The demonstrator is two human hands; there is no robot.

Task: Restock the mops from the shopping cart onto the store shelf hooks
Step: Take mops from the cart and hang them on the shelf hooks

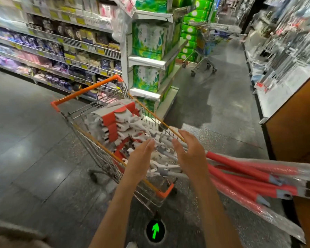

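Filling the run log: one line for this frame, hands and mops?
left hand: open, above mops | right hand: open, above mops | shopping cart: loaded, handles overhang | stage: reaching

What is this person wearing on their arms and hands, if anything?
Nothing that shows. The left hand and the right hand are bare: no gloves, and no rings, watch or bracelets can be seen. Both forearms are uncovered from the wrists down to the bottom edge of the picture, so no sleeve comes into view. Whether sleeves start higher up the arms cannot be told.

Bright overhead store light, glare on floor (pixel 30 158), blurred, bowed edges
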